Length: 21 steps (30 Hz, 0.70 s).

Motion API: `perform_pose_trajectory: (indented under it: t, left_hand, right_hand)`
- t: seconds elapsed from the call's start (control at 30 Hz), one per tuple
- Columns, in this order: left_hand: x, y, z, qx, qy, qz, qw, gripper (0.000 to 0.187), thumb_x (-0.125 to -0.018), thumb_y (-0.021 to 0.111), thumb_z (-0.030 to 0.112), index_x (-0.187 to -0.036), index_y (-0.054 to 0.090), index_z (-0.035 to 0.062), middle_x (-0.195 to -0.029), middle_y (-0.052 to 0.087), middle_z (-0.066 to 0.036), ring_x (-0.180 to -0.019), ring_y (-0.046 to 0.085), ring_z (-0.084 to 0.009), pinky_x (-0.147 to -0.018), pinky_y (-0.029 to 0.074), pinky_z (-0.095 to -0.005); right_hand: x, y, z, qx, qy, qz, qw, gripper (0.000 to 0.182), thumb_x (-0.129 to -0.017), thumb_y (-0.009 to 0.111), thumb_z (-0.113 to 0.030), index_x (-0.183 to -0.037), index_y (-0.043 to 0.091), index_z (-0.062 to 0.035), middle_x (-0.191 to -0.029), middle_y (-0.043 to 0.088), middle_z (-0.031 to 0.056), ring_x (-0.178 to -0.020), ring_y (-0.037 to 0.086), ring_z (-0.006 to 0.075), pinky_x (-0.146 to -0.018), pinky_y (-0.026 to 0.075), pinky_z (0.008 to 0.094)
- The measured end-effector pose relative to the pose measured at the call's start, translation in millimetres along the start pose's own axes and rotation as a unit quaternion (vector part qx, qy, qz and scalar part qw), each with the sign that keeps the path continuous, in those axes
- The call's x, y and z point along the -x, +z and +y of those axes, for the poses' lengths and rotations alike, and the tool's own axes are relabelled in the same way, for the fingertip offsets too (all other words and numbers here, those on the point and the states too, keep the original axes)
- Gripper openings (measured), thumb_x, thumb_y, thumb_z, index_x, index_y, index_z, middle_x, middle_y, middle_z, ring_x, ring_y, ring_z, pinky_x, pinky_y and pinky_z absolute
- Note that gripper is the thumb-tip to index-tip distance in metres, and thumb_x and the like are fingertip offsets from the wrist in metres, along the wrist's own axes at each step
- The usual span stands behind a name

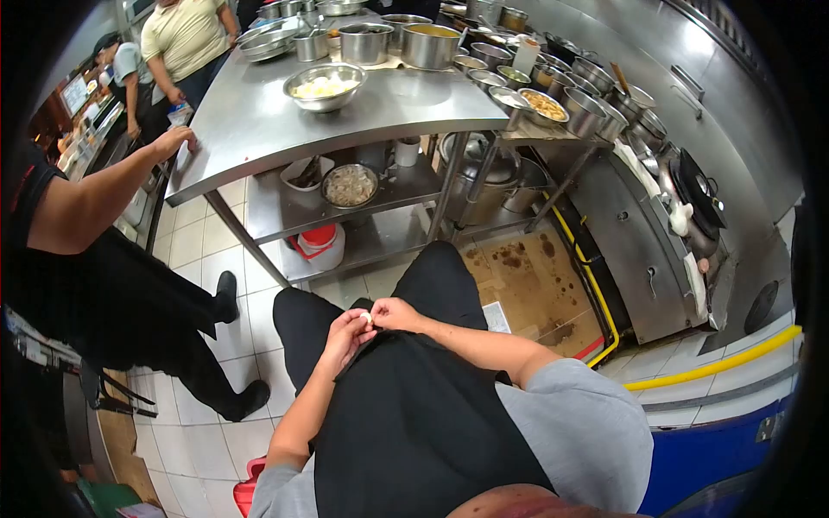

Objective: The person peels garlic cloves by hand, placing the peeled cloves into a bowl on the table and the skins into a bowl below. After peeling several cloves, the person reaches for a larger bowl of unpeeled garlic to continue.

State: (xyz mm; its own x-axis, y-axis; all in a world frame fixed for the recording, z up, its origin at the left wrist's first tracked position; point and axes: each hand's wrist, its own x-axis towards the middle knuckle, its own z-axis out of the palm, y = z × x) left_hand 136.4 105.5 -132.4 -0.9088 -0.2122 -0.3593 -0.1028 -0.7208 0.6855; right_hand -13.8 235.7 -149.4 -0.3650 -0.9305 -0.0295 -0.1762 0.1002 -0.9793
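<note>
Above my lap, my left hand (pixel 346 333) is closed with its fingertips around a small white round piece (pixel 368 319), whose kind I cannot make out. My right hand (pixel 394 314) meets it there, fingers pinched against the same piece. Both hands are just above the black apron (pixel 414 423) and between my knees. In front of me, on the steel table (pixel 250 116), is a metal bowl (pixel 325 93) with pale yellow-white pieces in it.
A co-worker's hand (pixel 177 141) rests on the table's left edge. Pots (pixel 429 47) crowd its back. The lower shelf bears a bowl of pale shreds (pixel 349 186); a white bucket (pixel 319 250) is below. A yellow pipe (pixel 717 361) runs at right, near the stove (pixel 639 250).
</note>
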Motion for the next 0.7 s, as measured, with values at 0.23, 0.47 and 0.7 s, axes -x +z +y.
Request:
perform_pose_trajectory:
  t: [0.23,0.47,0.7]
  left_hand:
    - [-3.7,-8.3,4.3,0.066,0.013,0.011,0.998,0.018,-0.094,0.059,0.008,-0.111,0.059,0.0018,-0.092,0.065,-0.006,-0.080,0.064,-0.0152,-0.083,0.058,-0.0364]
    - [-6.2,38.1,58.8,0.132,0.077,-0.063,0.986,0.019,-0.093,0.060,0.008,-0.111,0.059,0.0017,-0.089,0.066,-0.005,-0.079,0.065,-0.0145,-0.080,0.057,-0.0356]
    - [-15.7,58.1,90.6,0.207,0.110,-0.146,0.961,0.018,-0.094,0.057,0.010,-0.110,0.059,0.0018,-0.088,0.066,-0.006,-0.078,0.066,-0.0159,-0.079,0.058,-0.0368]
  right_hand:
    - [-10.2,5.0,-5.4,-0.061,0.051,-0.023,0.997,0.014,-0.094,0.062,-0.018,-0.095,0.060,-0.0041,-0.077,0.061,-0.0006,-0.062,0.052,0.0052,-0.052,0.042,0.0218]
    - [-26.5,-26.7,-88.0,-0.098,0.007,-0.007,0.995,0.014,-0.098,0.057,-0.018,-0.094,0.057,-0.0049,-0.080,0.060,-0.0011,-0.061,0.052,0.0046,-0.054,0.043,0.0207]
    - [-48.2,-51.4,-123.3,-0.064,-0.037,0.003,0.997,0.012,-0.097,0.058,-0.017,-0.094,0.056,-0.0052,-0.078,0.058,-0.0020,-0.061,0.051,0.0044,-0.053,0.044,0.0214]
